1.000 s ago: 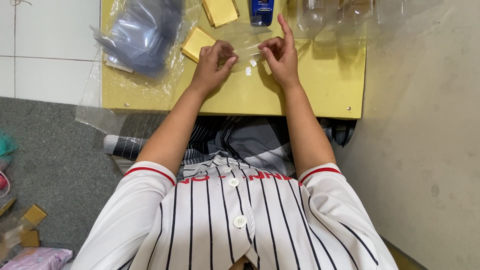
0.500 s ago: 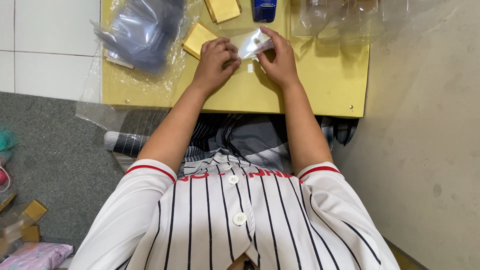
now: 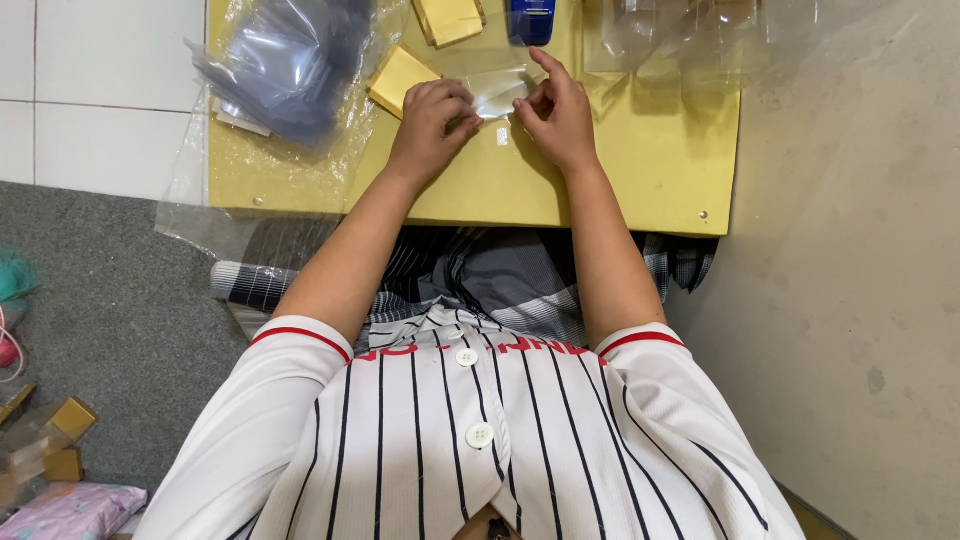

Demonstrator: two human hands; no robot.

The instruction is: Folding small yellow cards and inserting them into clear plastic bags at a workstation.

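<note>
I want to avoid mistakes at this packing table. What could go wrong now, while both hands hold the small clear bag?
1. The clear bag is thin and pinched between the left hand and the right hand; it may tear or crease.
2. The pile of plastic bags overhangs the yellow table's left edge and may slide off.

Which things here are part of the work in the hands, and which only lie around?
In the work:
- left hand
- right hand
- clear plastic piece, held by both hands

Lying around:
- gold box
- pile of plastic bags
- blue item
- yellow table
</note>
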